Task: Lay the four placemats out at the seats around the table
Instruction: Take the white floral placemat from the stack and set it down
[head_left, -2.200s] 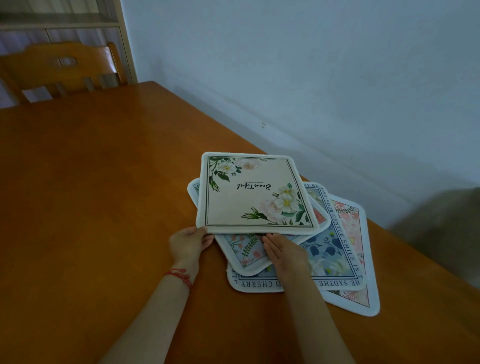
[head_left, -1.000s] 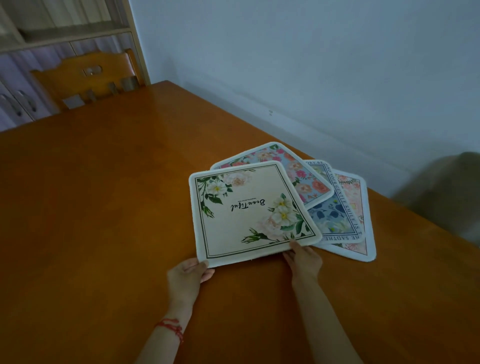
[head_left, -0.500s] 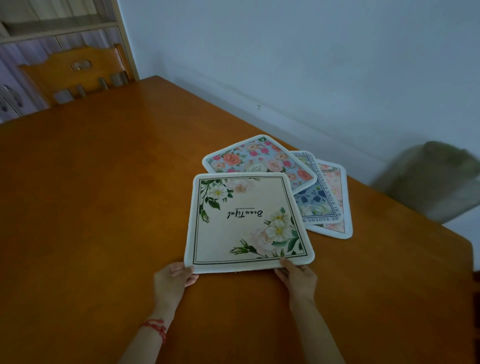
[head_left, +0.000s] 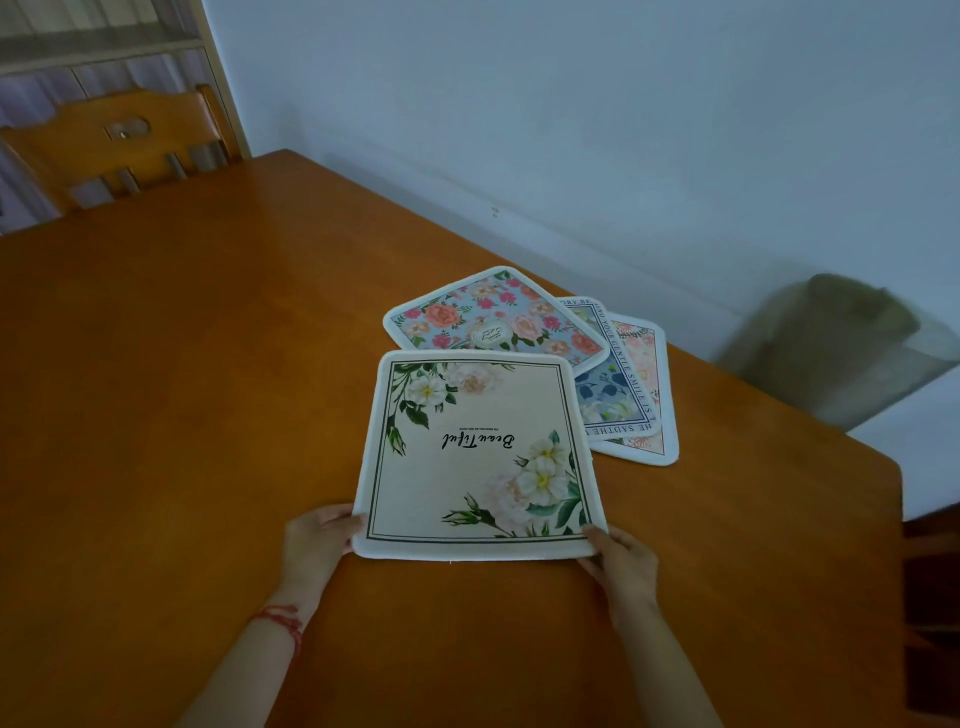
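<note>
A cream placemat (head_left: 478, 457) with white flowers and black script is held over the wooden table (head_left: 182, 389) by its near edge. My left hand (head_left: 317, 545) grips its near left corner and my right hand (head_left: 621, 564) pinches its near right corner. Behind it lie three overlapping placemats: a pale blue one with pink roses (head_left: 493, 319), a blue one with a lettered border (head_left: 613, 395) and a pink-patterned one (head_left: 647, 395), mostly covered by the others.
A wooden chair (head_left: 119, 145) stands at the table's far end, before a cabinet (head_left: 104, 47). A white wall (head_left: 571, 130) runs along the table's right side. A blurred grey-green chair back (head_left: 841, 343) sits at the right. The table's right edge ends near it.
Both hands have drawn the cream placemat off the stack and toward me, uncovering the rose placemat. The other three mats stayed in place near the wall.
</note>
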